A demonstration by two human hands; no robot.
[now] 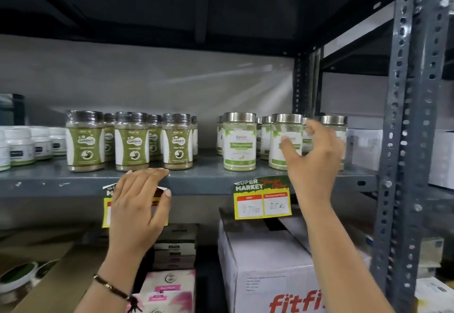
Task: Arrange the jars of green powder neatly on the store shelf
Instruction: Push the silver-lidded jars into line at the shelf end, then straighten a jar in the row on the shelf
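- Your left hand (140, 199) lies flat over the front edge of the grey metal shelf (208, 182), fingers together on the lip and thumb pointing down across the yellow price tag (108, 212) beneath; its grip is spread flat and holds nothing.
- Your right hand (312, 163) is raised in front of the right-hand group of jars, fingers spread and slightly curled; its grip is open and empty, and you cannot tell whether the fingertips touch a jar.
- The silver-lidded jars of pale green powder (239, 142) stand upright on the right part of the shelf, a few in the front row and more behind; your right hand hides part of the middle one (286, 141) and most of the rightmost (334, 121).
- The dark-lidded jars with olive green labels (132, 141) stand upright to the left of them, three in front and others behind, with a bare gap of shelf between the two groups.
- Small white tubs (21, 147) sit at the far left of the same shelf.
- A second price tag reading "SUPER MARKET" (262, 197) hangs from the shelf edge below the silver-lidded jars.
- Below the shelf sits a white carton with red lettering (270, 273), near a stack of pink boxes (169, 290).
- A perforated metal upright (403, 141) frames the right side.
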